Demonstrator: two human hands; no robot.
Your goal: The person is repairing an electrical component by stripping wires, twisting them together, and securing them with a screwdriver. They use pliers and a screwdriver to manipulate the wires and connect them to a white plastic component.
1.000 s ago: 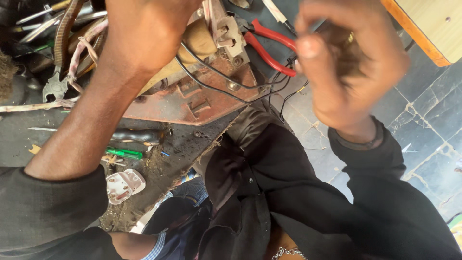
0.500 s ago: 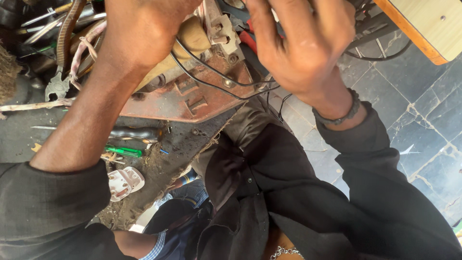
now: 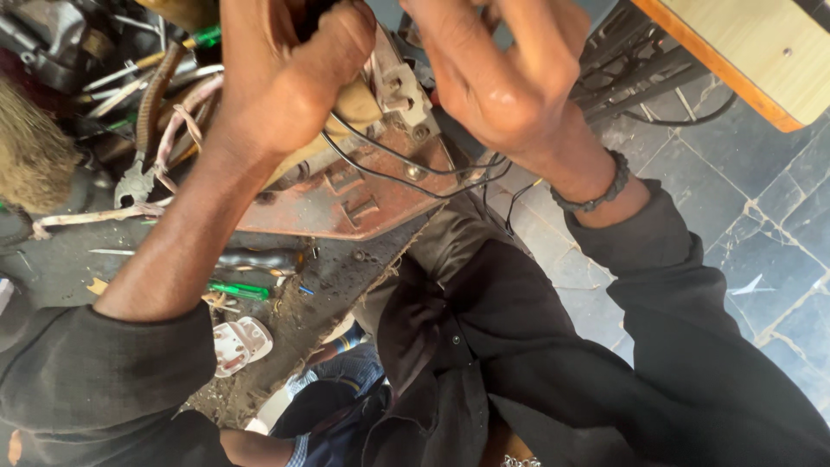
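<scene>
Black wires (image 3: 406,164) now under right hand (image 3: 510,78)

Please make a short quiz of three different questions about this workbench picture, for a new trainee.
1. True or false: the left hand and the right hand are both at the upper end of the rusty metal part.
2. What runs from the hands across the rusty part? A) a white rope B) thin black wires C) a metal chain
3. Fill in: the right wrist wears a dark braided ____.

Key: 1 true; 2 B; 3 bracelet. The hands' grip is partly hidden, so what the fingers pinch cannot be told exactly.
</scene>
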